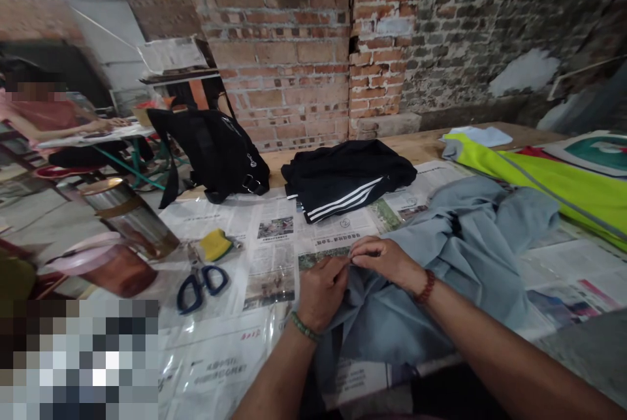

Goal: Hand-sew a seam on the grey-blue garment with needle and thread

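Observation:
A grey cloth garment [426,283] lies crumpled across the front of the table, partly beneath my hands. My left hand [324,290], with a green bead bracelet at the wrist, is closed on the garment's left edge. Right beside it, my right hand [389,264], wearing a reddish bracelet, is bent in a pinch, fingertips meeting those of the left. Whatever lies between the right fingertips is too small to make out. To the left of my hands are dark-blue-handled scissors [202,283] and a yellow and green sponge-like piece [215,245].
Newspaper under clear plastic [220,341] covers the table. Behind are a folded black garment with white stripes [350,178] and a black bag [215,152]. A metal flask [132,221] and reddish container [115,270] stand left; a hi-vis garment [539,175] and iron [600,152] right. A person [53,113] sits far left.

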A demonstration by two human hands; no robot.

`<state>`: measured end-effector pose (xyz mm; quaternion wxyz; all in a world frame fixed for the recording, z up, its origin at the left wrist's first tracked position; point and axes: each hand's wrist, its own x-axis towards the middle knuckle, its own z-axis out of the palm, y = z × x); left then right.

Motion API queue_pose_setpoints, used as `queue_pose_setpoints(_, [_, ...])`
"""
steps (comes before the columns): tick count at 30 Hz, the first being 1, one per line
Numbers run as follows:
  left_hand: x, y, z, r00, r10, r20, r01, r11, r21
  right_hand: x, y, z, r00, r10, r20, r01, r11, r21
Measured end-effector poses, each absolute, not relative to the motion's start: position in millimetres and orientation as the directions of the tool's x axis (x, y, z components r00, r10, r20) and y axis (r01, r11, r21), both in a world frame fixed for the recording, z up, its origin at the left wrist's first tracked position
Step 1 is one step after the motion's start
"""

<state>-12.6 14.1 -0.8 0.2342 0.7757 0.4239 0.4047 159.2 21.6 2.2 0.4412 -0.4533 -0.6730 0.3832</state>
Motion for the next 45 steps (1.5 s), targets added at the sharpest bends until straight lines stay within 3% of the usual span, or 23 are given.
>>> queue_pose_setpoints(5, [-10.6, 16.1, 4.0, 0.312, 0.838, 0.447, 0.301, -0.534, 0.79, 154.1, 21.1, 10.4, -0.131, 0.989, 0.073, 0.064, 0.082, -0.995])
queue_pose_setpoints(10, [-12.1, 17.5, 2.7, 0.341, 0.921, 0.189, 0.189, -0.264, 0.946, 148.0, 24.6, 15.9, -0.053, 0.999, -0.005, -0.165, -0.014, -0.986])
queue_pose_setpoints(14, [-12.3, 16.2, 4.5, 0.351, 0.935, 0.057, 0.079, -0.09, 0.993, 146.6, 34.6, 14.9, -0.016, 0.999, -0.042, -0.267, -0.045, -0.963])
queue_pose_setpoints(17, [-12.0, 14.3, 6.7, 0.376, 0.927, -0.014, 0.053, -0.006, 0.999, 148.9, 41.7, 20.3, 0.002, 0.999, -0.033, -0.26, -0.031, -0.965])
queue_pose_setpoints(22, [-12.7, 14.3, 6.6, 0.401, 0.913, -0.074, 0.001, 0.08, 0.997, 152.3, 48.8, 41.0, -0.127, 0.991, 0.052, -0.153, 0.032, -0.988])
queue_pose_setpoints(31, [-14.8, 14.9, 8.9, 0.418, 0.893, -0.169, 0.003, 0.184, 0.983, 165.8, 78.0, 69.9, -0.177, 0.984, 0.029, -0.376, -0.04, -0.926])
queue_pose_setpoints(45, [-14.5, 13.4, 11.7, 0.437, 0.88, -0.187, -0.001, 0.208, 0.978, 185.7, 107.5, 109.3, -0.057, 0.997, 0.057, -0.426, 0.027, -0.904])
